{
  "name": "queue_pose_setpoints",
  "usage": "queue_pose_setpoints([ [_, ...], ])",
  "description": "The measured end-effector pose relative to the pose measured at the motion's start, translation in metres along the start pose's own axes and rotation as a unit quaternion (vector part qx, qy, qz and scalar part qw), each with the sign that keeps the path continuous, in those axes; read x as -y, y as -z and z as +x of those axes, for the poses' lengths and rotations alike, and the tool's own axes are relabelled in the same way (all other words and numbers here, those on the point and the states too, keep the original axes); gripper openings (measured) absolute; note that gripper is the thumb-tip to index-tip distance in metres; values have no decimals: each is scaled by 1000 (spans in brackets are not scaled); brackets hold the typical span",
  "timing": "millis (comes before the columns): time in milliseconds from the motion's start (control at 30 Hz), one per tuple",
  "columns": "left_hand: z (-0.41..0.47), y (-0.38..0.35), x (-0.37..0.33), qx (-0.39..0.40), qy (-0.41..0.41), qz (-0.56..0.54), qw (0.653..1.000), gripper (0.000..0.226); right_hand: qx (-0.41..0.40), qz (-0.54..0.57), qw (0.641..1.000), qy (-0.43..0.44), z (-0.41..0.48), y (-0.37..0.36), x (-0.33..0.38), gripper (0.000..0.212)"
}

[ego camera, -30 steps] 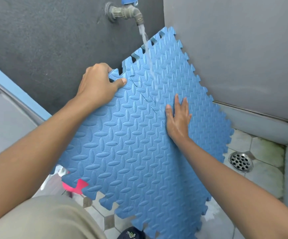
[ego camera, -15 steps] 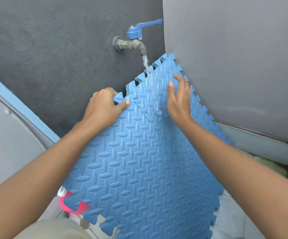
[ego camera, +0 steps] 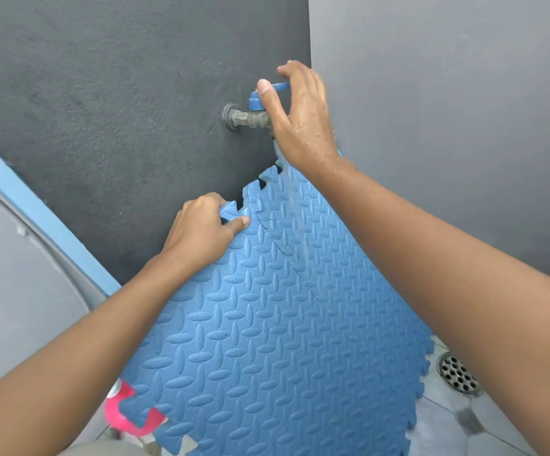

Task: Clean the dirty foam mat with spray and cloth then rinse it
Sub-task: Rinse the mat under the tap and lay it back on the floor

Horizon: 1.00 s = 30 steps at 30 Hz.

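Note:
A blue foam mat (ego camera: 267, 340) with jigsaw edges and a raised oval pattern leans tilted against the dark wall under a tap (ego camera: 245, 118). My left hand (ego camera: 204, 230) grips the mat's upper left edge, thumb on its front. My right hand (ego camera: 300, 110) is raised to the tap, with thumb and fingers closed around the blue lever handle (ego camera: 278, 87). A thin stream of water (ego camera: 295, 209) still runs down the mat's face below that hand.
A pink object (ego camera: 119, 416) sits on the floor behind the mat's lower left corner. A round metal floor drain (ego camera: 457, 378) lies at the right on the tiled floor. A grey wall stands to the right, and a blue-edged panel (ego camera: 36, 205) to the left.
My right hand left the mat's face, rose past the water stream and took hold of the tap's lever. My left hand kept its grip on the mat edge.

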<state>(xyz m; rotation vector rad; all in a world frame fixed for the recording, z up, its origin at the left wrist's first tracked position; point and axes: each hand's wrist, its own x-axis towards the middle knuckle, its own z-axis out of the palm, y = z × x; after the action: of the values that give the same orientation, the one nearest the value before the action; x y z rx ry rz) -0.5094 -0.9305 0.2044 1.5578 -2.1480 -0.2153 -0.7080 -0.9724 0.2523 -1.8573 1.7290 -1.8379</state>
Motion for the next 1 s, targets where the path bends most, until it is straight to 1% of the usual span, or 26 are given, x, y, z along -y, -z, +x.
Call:
queue_pose_setpoints([
  [67, 0, 0, 0, -2, 1, 0, 1000, 48, -5, -2, 1000, 12, 0, 0, -2, 44],
  [133, 0, -1, 0, -5, 1, 6, 1000, 49, 12, -11, 1000, -7, 5, 1, 4, 36],
  [233, 1, -2, -1, -6, 2, 13, 1000, 50, 68, -14, 995, -74, 16, -1, 15, 41],
  [300, 2, -2, -1, -6, 1, 12, 1000, 52, 91, -16, 992, -82, 24, -1, 16, 43],
  [433, 3, -2, -2, -8, 1, 9, 1000, 57, 151, 40, 982, -101, 35, 2, 17, 39],
  [600, 1, 0, -1, 2, 2, 8, 1000, 54, 227, 29, 967, -109, 47, 13, 20, 31],
  [667, 0, 2, -2, 10, 0, 8, 1000, 53, 233, 23, 967, -104, 49, 14, 20, 27],
  [767, 2, 2, 0, 29, 1, 8, 1000, 47, 216, 24, 972, -94, 47, 11, 21, 22],
  [900, 2, 7, -1, 58, 6, 10, 998, 44, 200, 49, 974, -93, 41, 12, 22, 27],
  [967, 1, 10, -2, 63, -2, 11, 998, 45, 209, 74, 971, -85, 39, 13, 20, 26],
  [1000, 0, 11, -3, 64, -7, 9, 998, 45, 200, 81, 973, -85, 37, 14, 19, 25],
])
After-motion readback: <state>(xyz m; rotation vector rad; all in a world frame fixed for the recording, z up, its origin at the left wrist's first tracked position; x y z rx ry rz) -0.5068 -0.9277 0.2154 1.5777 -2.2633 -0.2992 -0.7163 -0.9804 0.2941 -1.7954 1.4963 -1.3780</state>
